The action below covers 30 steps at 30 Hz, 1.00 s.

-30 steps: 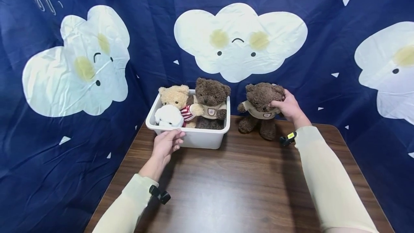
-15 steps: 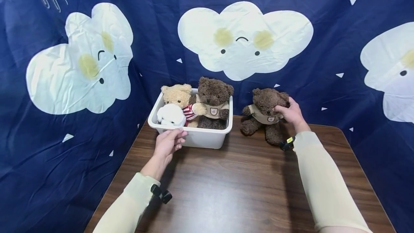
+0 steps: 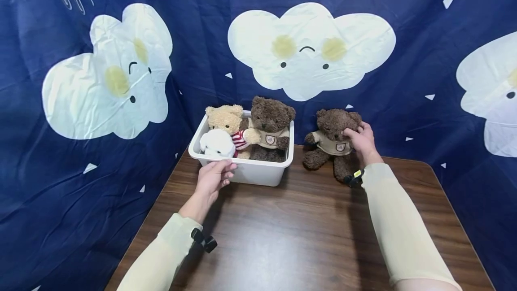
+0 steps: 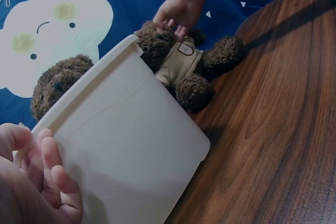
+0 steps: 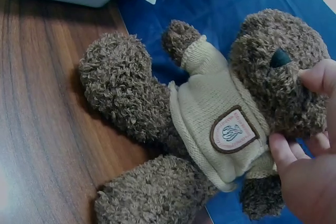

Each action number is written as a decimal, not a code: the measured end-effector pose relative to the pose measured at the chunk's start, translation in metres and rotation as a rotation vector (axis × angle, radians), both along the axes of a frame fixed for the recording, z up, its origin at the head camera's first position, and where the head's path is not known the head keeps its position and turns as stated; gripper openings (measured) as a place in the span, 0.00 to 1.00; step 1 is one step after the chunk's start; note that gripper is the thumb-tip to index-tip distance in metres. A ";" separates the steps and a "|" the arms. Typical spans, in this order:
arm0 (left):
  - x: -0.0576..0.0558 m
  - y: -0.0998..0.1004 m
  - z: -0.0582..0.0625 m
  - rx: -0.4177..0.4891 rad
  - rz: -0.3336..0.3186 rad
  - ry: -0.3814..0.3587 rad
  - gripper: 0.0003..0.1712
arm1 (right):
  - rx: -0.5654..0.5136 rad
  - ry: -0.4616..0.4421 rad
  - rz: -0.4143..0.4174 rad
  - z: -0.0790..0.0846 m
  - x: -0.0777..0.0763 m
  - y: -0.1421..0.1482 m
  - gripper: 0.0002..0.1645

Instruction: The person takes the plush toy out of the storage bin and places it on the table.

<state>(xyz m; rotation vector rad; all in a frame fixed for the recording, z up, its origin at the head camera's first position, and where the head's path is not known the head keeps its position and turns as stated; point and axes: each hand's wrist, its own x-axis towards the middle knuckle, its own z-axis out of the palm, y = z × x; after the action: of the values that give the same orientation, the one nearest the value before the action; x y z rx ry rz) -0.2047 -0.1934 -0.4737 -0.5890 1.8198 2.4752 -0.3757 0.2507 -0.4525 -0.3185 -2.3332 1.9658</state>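
Though gripped, unlifted

Your curled right hand (image 3: 362,140) grips the dark-brown plush bear in beige knit (image 3: 332,145) by its head, beside the white plastic bin (image 3: 258,173), whose rim your left hand (image 3: 212,178) pinches. Grasping looks underway; lifting would need firm fingers.

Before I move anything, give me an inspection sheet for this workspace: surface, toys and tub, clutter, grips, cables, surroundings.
Surface: brown wood-grain table, shiny with glare toward the near side.
Job's things: white tub holding a tan bear in a striped top, a white plush and a dark bear; a loose bear, brown in a beige sweater, sits apart, right of the tub.
Clutter: nothing seen.
Grips: left grip holds the tub's front; right grip pinches the loose bear's head.
Cables: nothing seen.
Surroundings: blue curtain with cloud prints.
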 end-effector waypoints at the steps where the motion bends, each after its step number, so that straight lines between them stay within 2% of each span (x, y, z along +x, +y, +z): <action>1: 0.000 0.000 0.000 -0.001 -0.001 -0.003 0.07 | -0.007 -0.001 -0.015 0.000 0.000 0.000 0.54; 6: 0.001 0.003 -0.001 -0.007 -0.002 -0.006 0.07 | -0.011 -0.021 -0.068 0.000 0.003 0.000 0.55; 12: -0.001 0.003 -0.003 0.005 0.003 0.004 0.06 | 0.012 0.006 -0.044 0.008 0.006 0.004 0.54; 17: -0.002 0.002 -0.003 0.005 -0.001 0.000 0.06 | 0.120 0.056 -0.021 0.021 0.011 0.009 0.50; 21: -0.002 0.002 -0.001 0.005 0.000 0.000 0.07 | 0.166 0.104 0.005 0.034 0.015 0.011 0.49; 30: -0.002 -0.001 -0.001 0.003 -0.010 -0.005 0.08 | 0.281 0.212 0.094 0.064 0.024 0.000 0.46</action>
<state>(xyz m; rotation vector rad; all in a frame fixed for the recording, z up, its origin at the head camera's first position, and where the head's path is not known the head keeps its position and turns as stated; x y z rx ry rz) -0.2069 -0.1942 -0.4743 -0.5843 1.8122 2.4674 -0.3517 0.2510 -0.3884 0.0183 -2.4747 1.5844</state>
